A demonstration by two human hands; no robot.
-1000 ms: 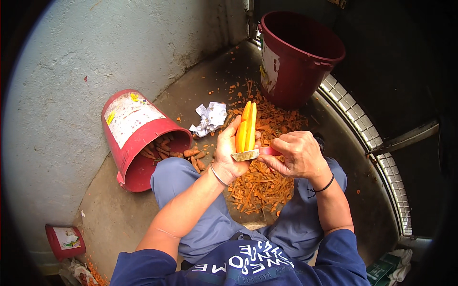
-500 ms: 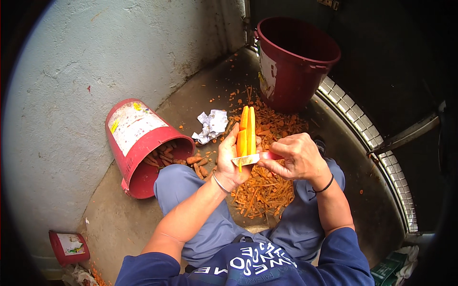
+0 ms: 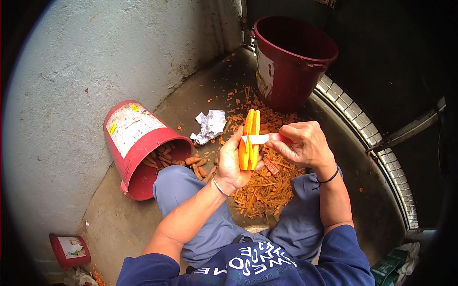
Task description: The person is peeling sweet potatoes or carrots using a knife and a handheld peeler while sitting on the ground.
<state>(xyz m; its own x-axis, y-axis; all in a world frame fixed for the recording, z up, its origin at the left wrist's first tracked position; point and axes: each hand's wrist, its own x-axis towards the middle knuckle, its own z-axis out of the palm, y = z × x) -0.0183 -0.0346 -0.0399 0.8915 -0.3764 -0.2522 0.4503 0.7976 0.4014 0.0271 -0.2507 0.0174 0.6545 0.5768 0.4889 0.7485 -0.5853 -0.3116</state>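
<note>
My left hand is closed around a peeled orange carrot, held upright in front of my knees and split lengthwise into pieces that spread at the far end. In my right hand is a knife, gripped by its pinkish-red handle. Its pale blade lies across the carrot a little beyond the middle and seems to touch it. The fingers of my left hand behind the carrot are mostly hidden. Beneath both hands, orange peelings cover the ground between my legs.
To the left a red bucket lies on its side, unpeeled carrots spilling from its mouth. Beside it is crumpled white paper. A larger dark red bin stands upright at the far side. A rough wall borders the left; a small red container sits below.
The knife blade has moved from the carrot's near end to farther up along it. The carrot sits slightly lower in my left hand, and my right hand has shifted a little away from me.
</note>
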